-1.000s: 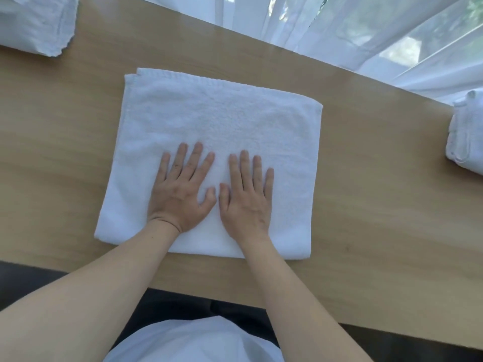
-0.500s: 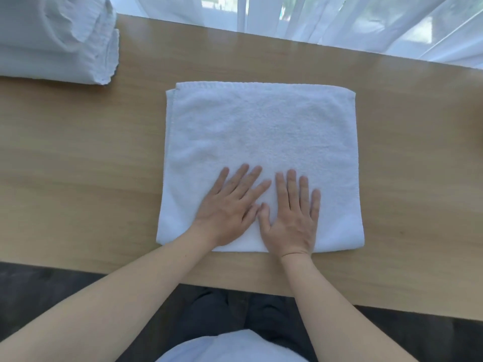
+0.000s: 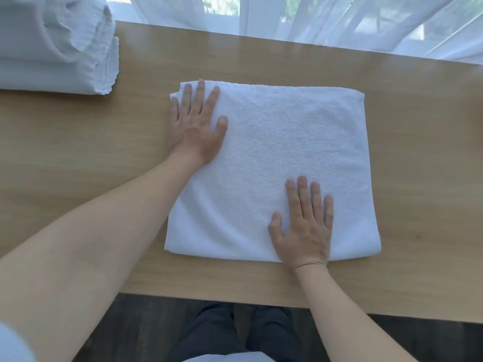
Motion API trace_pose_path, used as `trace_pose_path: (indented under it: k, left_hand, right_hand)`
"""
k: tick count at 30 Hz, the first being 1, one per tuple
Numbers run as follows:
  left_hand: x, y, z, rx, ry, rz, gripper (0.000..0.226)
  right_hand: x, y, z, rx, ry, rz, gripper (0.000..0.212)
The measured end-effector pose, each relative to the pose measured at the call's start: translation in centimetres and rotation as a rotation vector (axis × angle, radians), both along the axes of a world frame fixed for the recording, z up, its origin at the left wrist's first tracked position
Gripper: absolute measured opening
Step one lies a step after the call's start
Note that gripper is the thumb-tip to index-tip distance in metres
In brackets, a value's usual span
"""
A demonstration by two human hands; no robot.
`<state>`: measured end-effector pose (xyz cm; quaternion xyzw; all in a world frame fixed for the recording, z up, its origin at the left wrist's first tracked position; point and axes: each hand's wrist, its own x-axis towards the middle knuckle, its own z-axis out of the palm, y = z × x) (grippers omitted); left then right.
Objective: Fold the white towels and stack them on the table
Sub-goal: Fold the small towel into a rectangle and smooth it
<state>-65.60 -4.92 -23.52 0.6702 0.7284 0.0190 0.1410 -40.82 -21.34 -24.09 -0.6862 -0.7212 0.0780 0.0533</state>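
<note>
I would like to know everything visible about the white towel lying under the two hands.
The white terry-cloth towel lies flat on the light wooden table, folded into a rough square with layered edges showing at its far left corner. Its surface looks soft, nubby and smooth, without big wrinkles. The left hand presses flat on its far left corner; the right hand presses flat near its front edge. Both have straight fingers.

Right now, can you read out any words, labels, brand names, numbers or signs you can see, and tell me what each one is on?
None: no text can be read anywhere in this view.
The folded white towel under the left hand and right hand shows plain terry, no tag or label.
The towel stack at far left shows no tag or print.
The wooden table and the sheer curtain carry no markings.
</note>
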Motion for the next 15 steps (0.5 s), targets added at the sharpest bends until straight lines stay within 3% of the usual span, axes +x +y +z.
trace_pose_path:
  k: [4,9,12,15]
  left_hand:
    - [-1.0,0.7,0.0,0.021,-0.107,0.168,0.059]
    - [-2.2,-1.3,0.7,0.046,-0.072,0.234,0.061]
    - [0.4,-6.6,1.5,0.199,-0.182,0.029,0.061]
    - [3.2,-15.1,0.7,0.11,-0.124,-0.314,0.06]
  right_hand:
    - [-0.1,-0.1,0.1,-0.006,-0.001,-0.001,0.073]
    - [0.0,-0.1,0.0,-0.004,0.006,-0.005,0.073]
    - [0.0,-0.1,0.0,-0.014,0.009,-0.004,0.073]
    - [0.0,-0.2,0.0,-0.014,0.021,-0.007,0.072]
